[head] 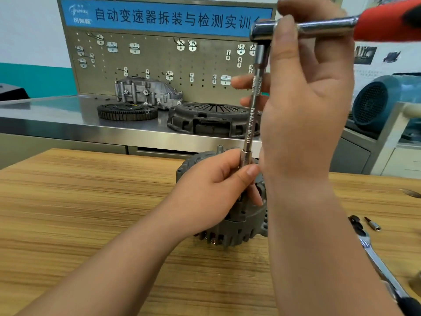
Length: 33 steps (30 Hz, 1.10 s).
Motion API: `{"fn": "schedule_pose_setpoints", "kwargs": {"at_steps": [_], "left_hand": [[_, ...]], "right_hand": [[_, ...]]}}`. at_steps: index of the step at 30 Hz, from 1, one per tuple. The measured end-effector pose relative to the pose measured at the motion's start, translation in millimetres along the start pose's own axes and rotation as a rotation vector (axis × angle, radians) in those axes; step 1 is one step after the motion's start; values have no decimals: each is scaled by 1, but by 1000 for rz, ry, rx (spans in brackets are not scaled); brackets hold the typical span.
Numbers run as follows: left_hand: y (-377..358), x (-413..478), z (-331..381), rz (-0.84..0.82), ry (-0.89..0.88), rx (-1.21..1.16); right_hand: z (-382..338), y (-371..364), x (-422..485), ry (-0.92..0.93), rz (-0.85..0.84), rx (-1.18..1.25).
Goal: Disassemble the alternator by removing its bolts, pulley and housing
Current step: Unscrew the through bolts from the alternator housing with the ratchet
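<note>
I have the left hand (211, 192) pinching the socket (243, 159) at the foot of the extension bar (251, 119), right over the alternator (239, 226), which stands on the wooden tabletop (91, 201). The right hand (305, 110) curls its fingers round the bar's knurled upper part, under the red-handled ratchet (319, 26). A second wrench (382, 270) lies far right.

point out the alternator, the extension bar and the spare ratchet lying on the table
alternator (237, 226), head view, on its ribbed lower housing
extension bar (251, 120), head view, on its lettered shaft
spare ratchet (379, 265), head view, on its chrome handle
</note>
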<state>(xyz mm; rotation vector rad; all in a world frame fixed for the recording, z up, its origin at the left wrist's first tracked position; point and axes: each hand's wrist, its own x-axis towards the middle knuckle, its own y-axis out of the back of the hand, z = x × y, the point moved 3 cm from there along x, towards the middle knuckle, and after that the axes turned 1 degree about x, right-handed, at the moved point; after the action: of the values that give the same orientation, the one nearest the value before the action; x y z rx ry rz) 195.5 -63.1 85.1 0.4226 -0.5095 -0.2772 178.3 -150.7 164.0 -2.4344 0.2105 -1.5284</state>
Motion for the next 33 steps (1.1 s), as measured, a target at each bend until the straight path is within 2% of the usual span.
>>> {"fn": "schedule_pose_setpoints", "kwargs": {"at_steps": [2,3,7,11,14,20,22,28,33], "left_hand": [[-1,0,0,9,20,-12],[-1,0,1,10,26,-28],[2,-2,3,6,14,-83],[4,-1,6,18,-18,-85],[3,1,6,22,-19,-63],[1,3,3,-2,-20,-90],[1,3,3,0,-24,-105],[1,3,2,5,-46,-125],[0,4,1,39,-49,-105]], "right_hand": [[0,0,-1,97,-5,-104],[1,0,-1,71,9,-94],[8,1,0,-236,64,159],[12,4,2,-390,70,377],[11,5,1,-365,87,375],[-1,0,-2,-6,56,-45],[2,1,-2,-51,57,-15],[11,2,-1,-401,62,377],[12,3,-3,-401,80,364]]}}
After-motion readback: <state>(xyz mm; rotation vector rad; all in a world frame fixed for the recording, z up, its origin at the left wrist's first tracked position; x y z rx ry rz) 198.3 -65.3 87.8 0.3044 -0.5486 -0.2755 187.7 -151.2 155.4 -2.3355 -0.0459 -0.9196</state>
